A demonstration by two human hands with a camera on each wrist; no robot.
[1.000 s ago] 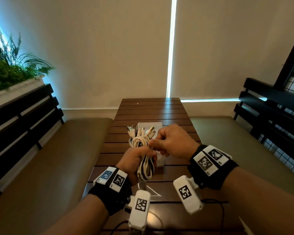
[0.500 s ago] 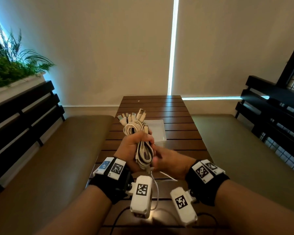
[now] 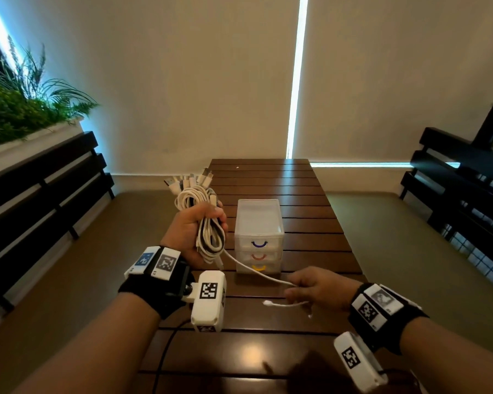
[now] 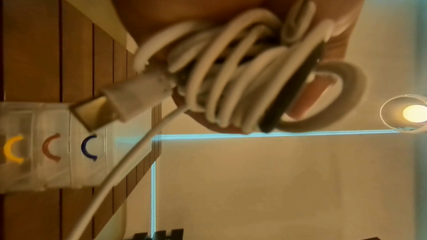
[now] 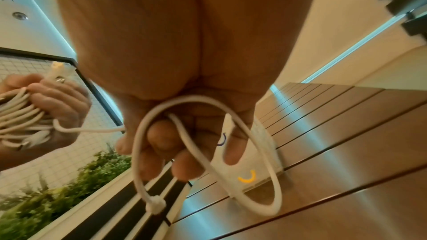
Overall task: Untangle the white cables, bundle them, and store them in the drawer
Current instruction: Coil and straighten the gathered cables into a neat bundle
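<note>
Since 0.5 s ago, right hand (image 3: 322, 288) pulled away w/ one loose cable end (image 3: 279, 304), fingers curled round it. Left hand (image 3: 195, 234) grips cable bundle (image 3: 208, 237) above table (image 3: 310, 251), beside closed drawer unit (image 3: 259, 237).

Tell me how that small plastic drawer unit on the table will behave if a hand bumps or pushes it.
The drawer unit is thin translucent plastic and looks empty, so it is probably light. It stands taller than its front is wide, three drawers stacked, so a push near the top may tip it. On the glossy wooden table, a low push would likely slide it.
</note>
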